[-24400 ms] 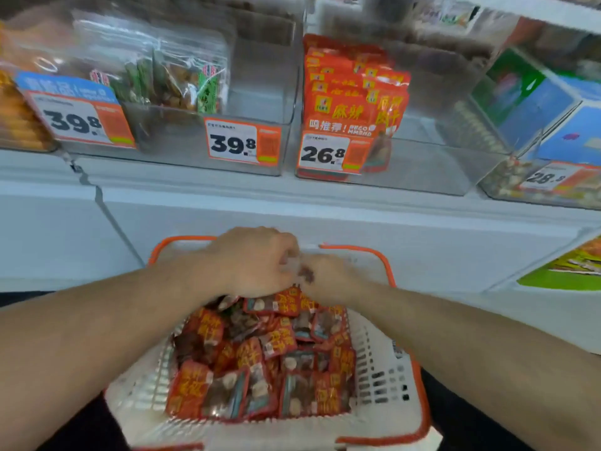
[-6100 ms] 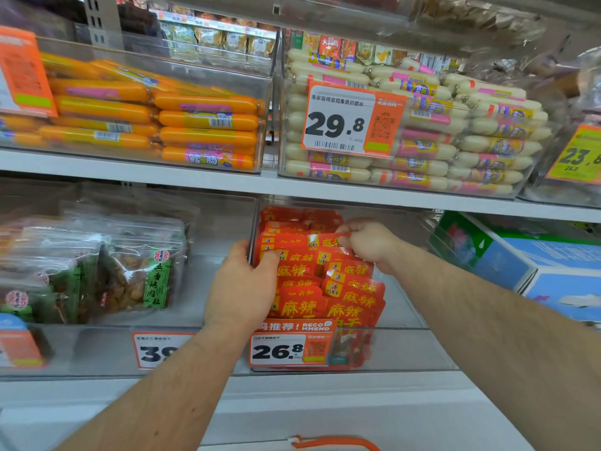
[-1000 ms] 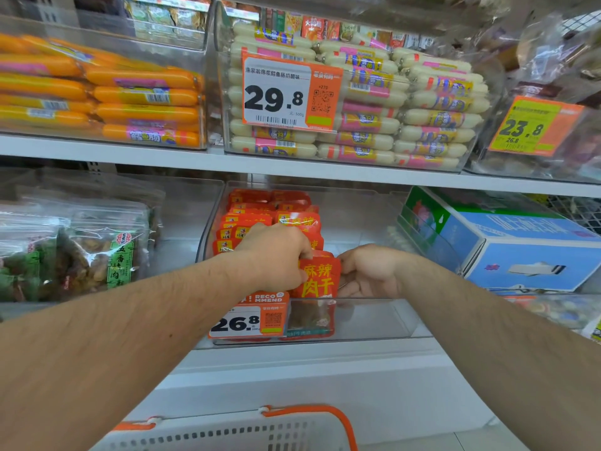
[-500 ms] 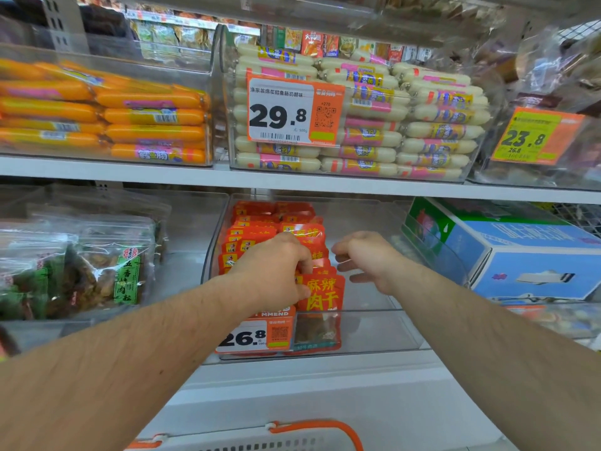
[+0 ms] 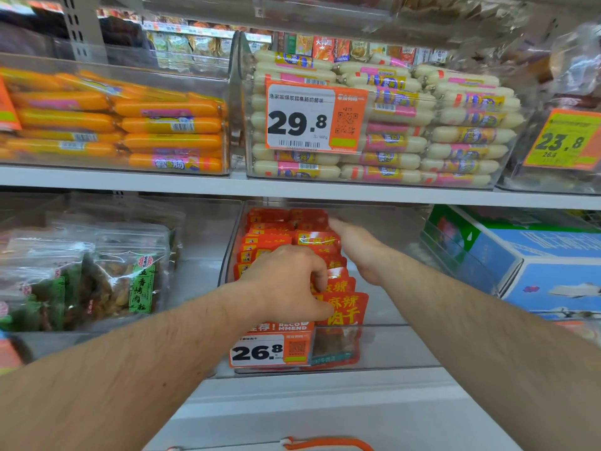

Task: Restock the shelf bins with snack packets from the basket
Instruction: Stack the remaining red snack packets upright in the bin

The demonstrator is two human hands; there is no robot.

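My left hand [image 5: 286, 281] is curled around the front of the row of flat red-orange foil snack packets [image 5: 279, 242], pinching the tops of the nearest ones. My right hand [image 5: 354, 245] is open, with straight fingers that reach along the right side of the row toward the back packets; I cannot tell if they touch. The packets stand upright, one behind another, on the left side of the clear plastic shelf bin [image 5: 390, 346] with the orange 26.8 price tag [image 5: 260, 351] on its front wall.

I judge that this is the tidying step: the packets are placed, and I am straightening them. The right half of the bin is not filled. Next I should release the row gently so it does not fall forward, then go down to the white basket with orange handle [image 5: 328, 443] at the bottom edge for more packets.
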